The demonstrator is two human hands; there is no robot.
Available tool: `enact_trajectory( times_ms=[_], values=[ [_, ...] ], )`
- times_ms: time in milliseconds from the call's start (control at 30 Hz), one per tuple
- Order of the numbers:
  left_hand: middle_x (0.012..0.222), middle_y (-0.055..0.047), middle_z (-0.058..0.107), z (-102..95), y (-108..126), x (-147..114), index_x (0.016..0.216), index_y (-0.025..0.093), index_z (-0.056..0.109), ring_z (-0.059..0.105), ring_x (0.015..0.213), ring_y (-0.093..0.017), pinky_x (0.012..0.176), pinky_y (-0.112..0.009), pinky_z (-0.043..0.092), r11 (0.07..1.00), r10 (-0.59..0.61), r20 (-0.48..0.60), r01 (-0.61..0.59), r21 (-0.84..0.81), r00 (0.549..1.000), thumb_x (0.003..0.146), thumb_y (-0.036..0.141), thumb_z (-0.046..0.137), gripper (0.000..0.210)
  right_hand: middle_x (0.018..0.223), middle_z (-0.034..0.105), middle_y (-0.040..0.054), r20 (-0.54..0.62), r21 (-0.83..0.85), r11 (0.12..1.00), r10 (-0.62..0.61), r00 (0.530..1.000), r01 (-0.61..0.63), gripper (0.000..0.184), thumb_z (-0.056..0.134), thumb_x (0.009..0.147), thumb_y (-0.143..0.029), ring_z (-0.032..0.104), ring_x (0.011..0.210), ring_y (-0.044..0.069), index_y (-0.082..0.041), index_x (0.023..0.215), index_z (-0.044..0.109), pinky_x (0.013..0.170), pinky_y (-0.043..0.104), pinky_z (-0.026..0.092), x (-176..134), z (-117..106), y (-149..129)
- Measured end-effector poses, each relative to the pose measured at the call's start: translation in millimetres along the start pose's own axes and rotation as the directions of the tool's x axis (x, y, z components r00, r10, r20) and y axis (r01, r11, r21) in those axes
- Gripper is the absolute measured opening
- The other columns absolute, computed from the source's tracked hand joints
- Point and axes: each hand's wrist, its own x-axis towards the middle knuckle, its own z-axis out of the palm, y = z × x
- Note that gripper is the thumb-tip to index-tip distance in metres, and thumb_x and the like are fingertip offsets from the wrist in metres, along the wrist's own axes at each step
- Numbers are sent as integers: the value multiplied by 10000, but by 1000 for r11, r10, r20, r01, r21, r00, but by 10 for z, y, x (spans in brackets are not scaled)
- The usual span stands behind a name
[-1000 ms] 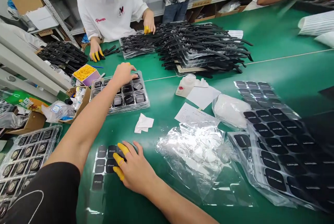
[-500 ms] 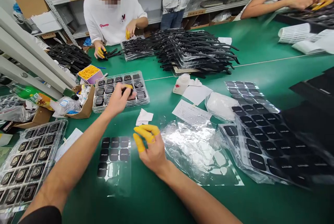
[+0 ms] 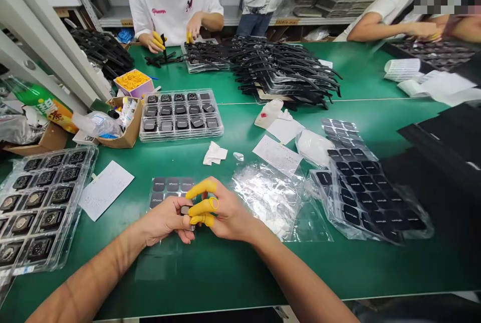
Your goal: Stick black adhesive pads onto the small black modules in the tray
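A small dark watch body [image 3: 185, 209] sits in the fingers of my left hand [image 3: 163, 221], mostly covered by them. From the other side my right hand [image 3: 229, 212], in yellow finger cots, closes its fingertips on the same watch body. Under and behind the hands lies a clear sheet of black square stickers [image 3: 173, 184]. Farther back stands a clear tray [image 3: 180, 135] holding black square pieces in its compartments. At left, another clear tray [image 3: 62, 258] holds several watch bodies with round dials.
A handwritten paper [image 3: 107, 190], white tissue [image 3: 215, 153] and crumpled clear film [image 3: 263, 197] lie around my hands. Sticker sheets [image 3: 361, 182] are at right. Across the table, a co-worker [image 3: 173, 7] handles black straps beside a strap pile [image 3: 281, 69]. A box of finger cots [image 3: 133, 82] stands back left.
My left hand has come back from the far tray with the watch body. My right hand has met it over the sticker sheet. The view has shifted slightly.
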Motion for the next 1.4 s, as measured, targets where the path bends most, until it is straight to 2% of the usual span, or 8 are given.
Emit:
enact_trajectory(
  times_ms=[167, 300, 433, 500, 600, 733, 933, 1400],
  values=[
    [653, -8, 671, -50, -97, -69, 794, 170, 749, 638, 526, -120, 495, -209, 536, 998, 6, 24, -4, -69, 1000, 441, 578, 992, 591, 843, 704, 8, -82, 214, 970, 131, 988, -111, 104, 593, 955, -170, 640, 810, 180, -270, 929, 606, 784, 384, 559, 49, 128, -106],
    [759, -20, 690, -175, -68, -36, 1001, 184, 729, 671, 579, -139, 573, -265, 572, 989, 145, -166, -144, 17, 975, 654, 578, 906, 554, 767, 627, 3, -191, 400, 782, 581, 791, -477, 256, 599, 968, -473, 627, 685, 185, -256, 855, 521, 639, 348, 532, -106, -161, 65],
    [906, 15, 684, -371, -58, 56, 1264, 261, 535, 719, 705, -157, 743, -347, 610, 931, 360, -343, -311, 191, 867, 822, 456, 809, 556, 816, 669, 54, -260, -331, 555, 724, 639, -763, 296, 643, 901, -521, 616, 746, 228, -226, 893, 659, 729, 412, 528, -368, -614, 422],
    [965, 9, 685, -431, -66, 88, 1217, 258, 512, 726, 766, -155, 791, -355, 605, 906, 415, -344, -350, 237, 842, 818, 413, 813, 524, 950, 695, 109, -306, -580, 436, 666, 680, -688, 298, 625, 912, -479, 635, 910, 287, -211, 1009, 712, 838, 472, 525, -387, -684, 593],
    [1089, -42, 713, -450, -78, 111, 1197, 245, 536, 747, 869, -185, 807, -357, 601, 889, 441, -314, -362, 281, 840, 758, 364, 862, 559, 1174, 684, 150, -271, -683, 474, 541, 796, -555, 357, 610, 940, -397, 604, 1091, 317, -203, 1227, 696, 950, 495, 502, -201, -551, 827],
    [1051, -66, 764, -443, -100, 134, 1196, 229, 611, 768, 852, -217, 757, -342, 604, 867, 478, -343, -370, 334, 808, 698, 363, 901, 592, 1011, 722, 143, -249, -680, 476, 565, 786, -557, 225, 655, 925, -315, 618, 975, 302, -177, 1057, 774, 898, 474, 507, 85, -209, 958],
    [953, -60, 802, -459, -156, 178, 1165, 198, 697, 779, 830, -230, 756, -331, 603, 836, 515, -340, -375, 400, 787, 652, 212, 876, 544, 939, 730, 47, -57, -370, 874, 317, 947, -315, 178, 656, 972, -395, 637, 856, 200, -278, 1039, 772, 771, 354, 535, 65, 339, 536],
    [825, -38, 803, -418, -164, 180, 1116, 191, 708, 786, 785, -235, 763, -358, 613, 865, 471, -387, -330, 379, 793, 638, 177, 851, 499, 793, 691, 36, -198, -383, 835, 343, 918, -395, 212, 668, 962, -415, 607, 755, 196, -241, 843, 694, 693, 347, 514, 73, 568, 433]
  ],
)
